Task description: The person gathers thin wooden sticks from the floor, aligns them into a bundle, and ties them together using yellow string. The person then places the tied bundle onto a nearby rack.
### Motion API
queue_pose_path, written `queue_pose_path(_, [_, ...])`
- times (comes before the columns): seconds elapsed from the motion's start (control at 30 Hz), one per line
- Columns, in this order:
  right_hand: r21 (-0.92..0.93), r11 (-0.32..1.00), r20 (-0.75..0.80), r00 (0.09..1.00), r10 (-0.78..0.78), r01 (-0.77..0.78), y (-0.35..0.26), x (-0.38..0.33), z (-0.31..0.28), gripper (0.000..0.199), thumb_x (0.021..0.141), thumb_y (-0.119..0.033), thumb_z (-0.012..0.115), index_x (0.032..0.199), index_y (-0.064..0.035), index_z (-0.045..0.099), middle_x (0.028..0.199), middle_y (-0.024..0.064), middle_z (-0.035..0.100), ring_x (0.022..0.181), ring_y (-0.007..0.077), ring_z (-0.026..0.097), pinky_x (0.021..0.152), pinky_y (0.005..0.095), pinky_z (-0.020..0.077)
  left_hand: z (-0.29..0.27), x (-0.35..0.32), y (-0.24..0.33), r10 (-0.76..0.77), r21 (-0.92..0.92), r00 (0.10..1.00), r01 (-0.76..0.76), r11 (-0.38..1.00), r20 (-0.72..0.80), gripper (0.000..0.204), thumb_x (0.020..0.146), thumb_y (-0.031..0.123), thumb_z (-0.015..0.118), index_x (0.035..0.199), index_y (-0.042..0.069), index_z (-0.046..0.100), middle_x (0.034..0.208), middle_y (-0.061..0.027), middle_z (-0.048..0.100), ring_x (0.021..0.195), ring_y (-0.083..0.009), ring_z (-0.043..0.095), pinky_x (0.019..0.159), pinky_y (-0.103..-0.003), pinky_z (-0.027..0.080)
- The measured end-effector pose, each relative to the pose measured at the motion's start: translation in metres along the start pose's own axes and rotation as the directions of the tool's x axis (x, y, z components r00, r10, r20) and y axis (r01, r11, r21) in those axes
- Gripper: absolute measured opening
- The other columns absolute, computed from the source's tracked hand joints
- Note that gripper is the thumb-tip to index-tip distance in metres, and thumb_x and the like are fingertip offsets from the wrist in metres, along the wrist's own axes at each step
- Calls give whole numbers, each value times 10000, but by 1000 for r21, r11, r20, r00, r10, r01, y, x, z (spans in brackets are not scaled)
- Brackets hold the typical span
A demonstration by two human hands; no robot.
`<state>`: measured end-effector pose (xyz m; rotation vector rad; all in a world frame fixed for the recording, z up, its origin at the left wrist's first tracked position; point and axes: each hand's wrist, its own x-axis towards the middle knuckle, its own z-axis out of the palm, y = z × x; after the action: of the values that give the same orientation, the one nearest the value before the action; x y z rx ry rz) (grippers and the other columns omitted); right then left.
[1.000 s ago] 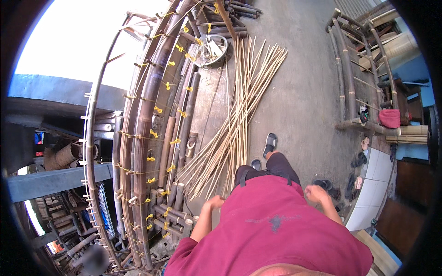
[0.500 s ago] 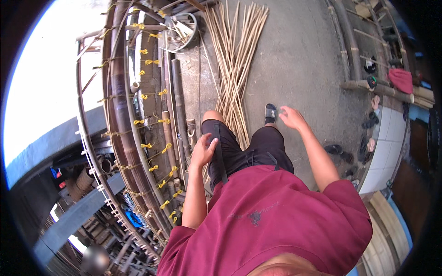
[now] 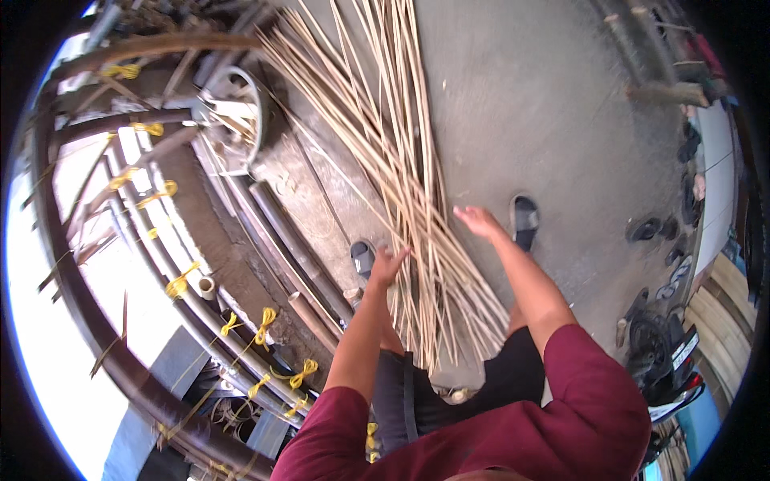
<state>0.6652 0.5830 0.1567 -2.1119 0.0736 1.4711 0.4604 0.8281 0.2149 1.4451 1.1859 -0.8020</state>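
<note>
A big loose bundle of long, thin, pale bamboo sticks point(image 3: 413, 192) lies on the concrete floor, crossing in the middle, its near ends between my feet. Over the left side of the bundle hangs my left hand point(image 3: 389, 266), empty, with thumb and fingers apart. On the other side, near the bundle's right edge, my right hand point(image 3: 479, 223) is open, fingers stretched toward the sticks. Neither hand appears to grip a stick. Slight blur softens the fingers.
At the left stands a frame of bamboo poles point(image 3: 196, 313) tied with yellow cord. A grey bucket point(image 3: 258, 132) with cut pieces sits at far left. Thick poles point(image 3: 293, 232) lie beside the bundle. Loose footwear point(image 3: 644, 229) and a motorcycle point(image 3: 670, 361) are at right.
My body has bent forward, and both hands have moved out from near my thighs to over the bamboo sticks. The sticks now appear closer, between my feet.
</note>
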Motion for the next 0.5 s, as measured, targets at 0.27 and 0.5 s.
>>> queue_pose_path(0.27, [310,951,-213,974,73,-3,38,172,125,868,943,-693,248,1296,58,501,1327,283,508,1293,415,439,1070,457,336,30,209,-101,117,-422,988,-148,894,-99,1003,808,561,709,1403,-114,265,1347,-291,458,1267,-328,449,1070,-390,352])
queue_pose_path(0.5, [673,706,183,974,132,-222,62,187,141,983,888,-774,269,1502,-8,235,1540,181,286,1440,304,227,1160,452,191,40,235,-117,61,-618,994,-102,780,-88,772,873,481,676,1336,-49,361,1242,-168,494,1134,-244,487,1007,-383,377])
